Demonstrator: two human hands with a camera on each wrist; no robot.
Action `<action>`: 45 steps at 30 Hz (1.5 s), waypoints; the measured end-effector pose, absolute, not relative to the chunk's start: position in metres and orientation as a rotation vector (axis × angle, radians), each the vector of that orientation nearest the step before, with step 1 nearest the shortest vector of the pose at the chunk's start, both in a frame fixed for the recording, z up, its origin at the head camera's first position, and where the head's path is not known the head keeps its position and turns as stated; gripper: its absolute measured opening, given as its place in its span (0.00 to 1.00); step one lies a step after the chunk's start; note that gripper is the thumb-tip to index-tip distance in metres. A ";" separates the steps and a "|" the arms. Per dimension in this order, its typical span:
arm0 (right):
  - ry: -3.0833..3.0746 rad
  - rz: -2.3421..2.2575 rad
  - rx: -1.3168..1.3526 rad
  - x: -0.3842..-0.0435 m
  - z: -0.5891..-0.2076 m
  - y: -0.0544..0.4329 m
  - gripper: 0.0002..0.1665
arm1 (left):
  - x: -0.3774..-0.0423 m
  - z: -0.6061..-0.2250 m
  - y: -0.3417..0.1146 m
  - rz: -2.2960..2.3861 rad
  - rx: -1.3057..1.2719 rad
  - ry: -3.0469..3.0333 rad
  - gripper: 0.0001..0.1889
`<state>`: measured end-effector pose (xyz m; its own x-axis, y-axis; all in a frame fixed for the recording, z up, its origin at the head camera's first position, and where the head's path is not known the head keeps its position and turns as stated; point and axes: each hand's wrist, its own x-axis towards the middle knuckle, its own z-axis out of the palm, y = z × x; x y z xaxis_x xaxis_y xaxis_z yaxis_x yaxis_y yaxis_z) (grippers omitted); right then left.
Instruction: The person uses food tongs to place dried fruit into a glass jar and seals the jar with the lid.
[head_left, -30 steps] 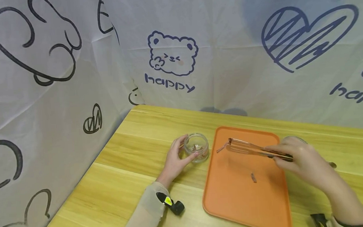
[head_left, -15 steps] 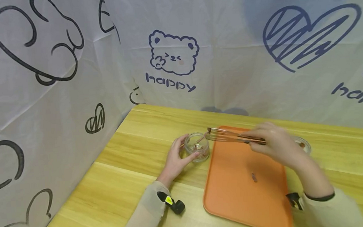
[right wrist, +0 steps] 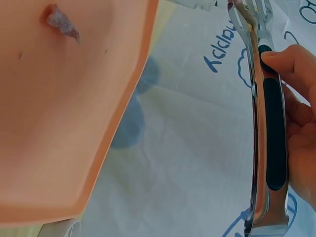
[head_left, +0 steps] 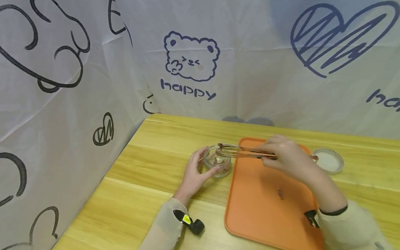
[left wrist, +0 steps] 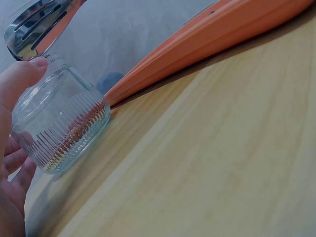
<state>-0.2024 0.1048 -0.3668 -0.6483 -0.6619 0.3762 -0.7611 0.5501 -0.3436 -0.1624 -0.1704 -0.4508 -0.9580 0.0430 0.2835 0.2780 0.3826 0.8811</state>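
Observation:
My left hand grips a small clear glass jar, its thumb at the rim and fingers round the side. Ribbed glass shows reddish-brown pieces at the jar's bottom. My right hand holds metal tongs with dark grip pads, their slotted tips over the jar's mouth. A dark bit shows at the tips; whether a strip is still pinched there, I cannot tell. One small shrivelled reddish strip lies on the orange tray, below the right forearm in the head view.
A round clear lid or shallow dish lies on the wooden table, right of the tray. White cloth with drawings hangs behind and at the left. The tray's raised edge stands close to the jar.
My right hand has carried the tongs left from above the tray to the jar, with a strip dangling from the tips on the way. The left hand and jar have stayed put.

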 end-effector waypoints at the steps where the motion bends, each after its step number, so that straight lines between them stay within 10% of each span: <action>1: -2.582 0.716 1.204 -0.203 -0.367 0.104 0.16 | -0.163 -0.451 -0.170 -1.614 -0.284 -2.425 0.36; 45: -2.422 0.578 1.178 -0.164 -0.400 0.181 0.29 | -0.181 -0.488 -0.178 -1.607 -0.265 -2.410 0.39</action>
